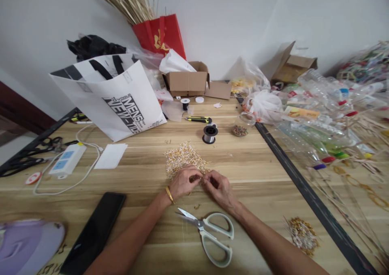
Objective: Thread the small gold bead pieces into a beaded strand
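Note:
My left hand [186, 180], with a gold bracelet [170, 195] on the wrist, pinches at the near edge of a pile of small gold and white beaded pieces [184, 156]. Close beside it, my right hand [219, 188] has thumb and forefinger pressed together, its tips almost meeting the left's. What lies between the fingertips is too small to make out. Just below the hands, scissors [199, 224] with pale handles lie with blades slightly parted. A tiny gold bit [197, 206] rests by their tips.
A wire spool [210, 134], a yellow cutter knife [198, 119] and a bead jar [243, 125] stand beyond the pile. At left are a phone [94, 230], a power strip [67, 160] and a white bag [112, 101]. Plastic bottles [310, 141] and a second beaded heap [302, 235] lie right.

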Demonstrator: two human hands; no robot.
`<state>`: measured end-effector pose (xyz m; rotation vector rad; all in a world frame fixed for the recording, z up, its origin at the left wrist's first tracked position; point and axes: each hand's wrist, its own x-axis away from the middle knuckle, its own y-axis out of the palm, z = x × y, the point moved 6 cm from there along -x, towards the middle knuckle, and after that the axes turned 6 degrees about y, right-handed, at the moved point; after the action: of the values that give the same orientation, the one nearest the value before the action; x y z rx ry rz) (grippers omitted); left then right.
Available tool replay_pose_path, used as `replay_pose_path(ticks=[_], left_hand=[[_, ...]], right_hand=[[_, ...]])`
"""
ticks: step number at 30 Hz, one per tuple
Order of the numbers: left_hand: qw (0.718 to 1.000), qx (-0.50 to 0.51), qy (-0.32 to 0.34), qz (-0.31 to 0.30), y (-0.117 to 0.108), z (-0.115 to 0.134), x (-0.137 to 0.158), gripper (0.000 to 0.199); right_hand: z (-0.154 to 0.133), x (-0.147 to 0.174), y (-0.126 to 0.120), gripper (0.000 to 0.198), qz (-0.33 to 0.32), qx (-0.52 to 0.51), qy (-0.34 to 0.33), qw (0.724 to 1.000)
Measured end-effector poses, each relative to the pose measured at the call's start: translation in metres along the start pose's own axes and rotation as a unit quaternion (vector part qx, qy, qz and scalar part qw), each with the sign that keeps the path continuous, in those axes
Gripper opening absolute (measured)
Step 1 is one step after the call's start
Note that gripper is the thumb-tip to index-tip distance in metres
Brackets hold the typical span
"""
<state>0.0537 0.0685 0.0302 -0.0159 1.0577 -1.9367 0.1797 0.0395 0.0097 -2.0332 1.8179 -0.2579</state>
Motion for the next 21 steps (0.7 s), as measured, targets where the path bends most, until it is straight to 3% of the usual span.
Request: replay_pose_path(ticks=[21], left_hand=[[1.0,0.007,0.01,-0.001,0.0009,0.001,0.0002,0.008]], right_hand=[[-0.0008,0.0003,-0.0001,0.015,0.008,0.008,0.001,1.0]])
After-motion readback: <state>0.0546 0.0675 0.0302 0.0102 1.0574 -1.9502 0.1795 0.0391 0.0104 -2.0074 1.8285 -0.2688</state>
